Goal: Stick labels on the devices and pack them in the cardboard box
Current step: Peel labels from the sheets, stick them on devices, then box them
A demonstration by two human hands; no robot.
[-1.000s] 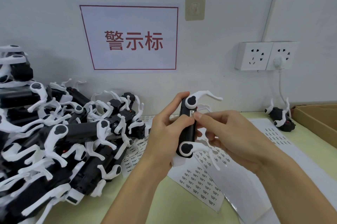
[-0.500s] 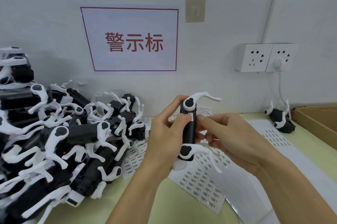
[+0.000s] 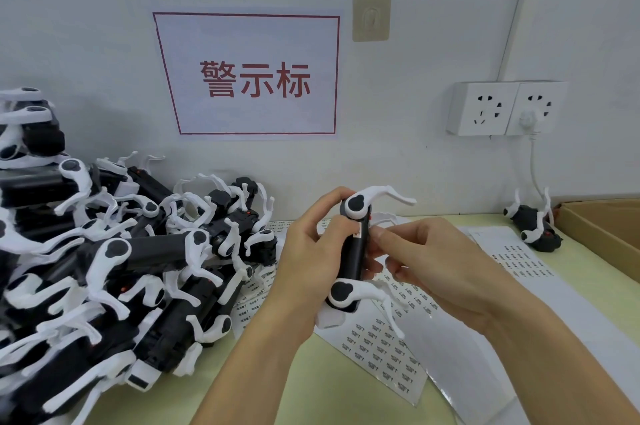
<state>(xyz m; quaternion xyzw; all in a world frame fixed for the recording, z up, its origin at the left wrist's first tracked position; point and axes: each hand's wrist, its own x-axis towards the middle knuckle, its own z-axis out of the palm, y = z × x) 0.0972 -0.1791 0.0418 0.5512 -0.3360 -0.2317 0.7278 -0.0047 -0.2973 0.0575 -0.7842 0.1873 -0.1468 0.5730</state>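
devices (image 3: 355,251): pile, perhaps twenty-plus; box (image 3: 602,227): 1; sockets (image 3: 483,108): 2; label sheets (image 3: 384,345): several

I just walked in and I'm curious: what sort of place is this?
Probably a small factory packing bench: a big pile of identical devices, label sheets on the table, a cardboard box alongside.

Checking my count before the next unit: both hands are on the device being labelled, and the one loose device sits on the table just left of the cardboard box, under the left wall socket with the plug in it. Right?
Not quite. The head view shows the plug in the right socket, not the left. The rest holds: left hand and right hand hold the device, and the loose device lies left of the cardboard box.
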